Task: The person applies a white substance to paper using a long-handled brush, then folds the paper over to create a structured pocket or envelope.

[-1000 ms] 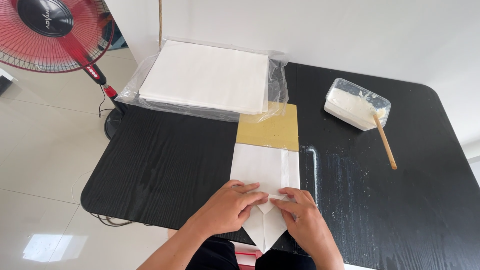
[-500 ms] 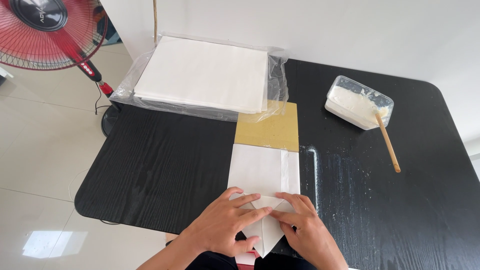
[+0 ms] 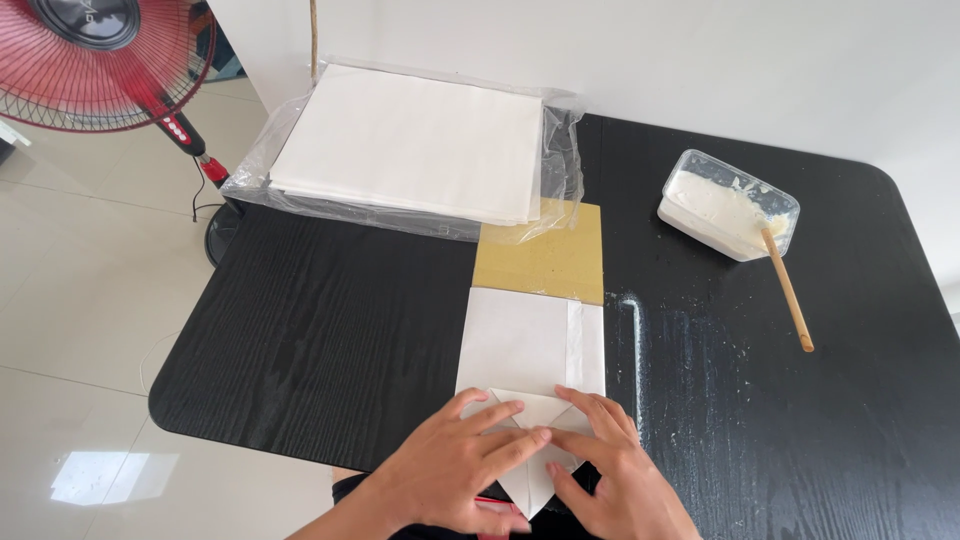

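A folded white paper sheet (image 3: 530, 345) lies on a tan cardboard piece (image 3: 545, 262) at the near edge of the black table (image 3: 330, 340). Its near end is folded into a point that hangs past the table edge. My left hand (image 3: 455, 470) presses flat on the folded triangle from the left. My right hand (image 3: 610, 475) presses on it from the right, fingertips meeting the left hand's. Both hands rest on the paper with fingers spread.
A stack of white sheets in a clear plastic wrap (image 3: 410, 145) lies at the back left. A clear tub of white paste (image 3: 728, 203) with a wooden stick (image 3: 787, 290) stands at the right. A red standing fan (image 3: 105, 55) is on the tiled floor, left.
The view has shifted a little. Both hands have slid slightly along the folded point and now press closer together on the crease.
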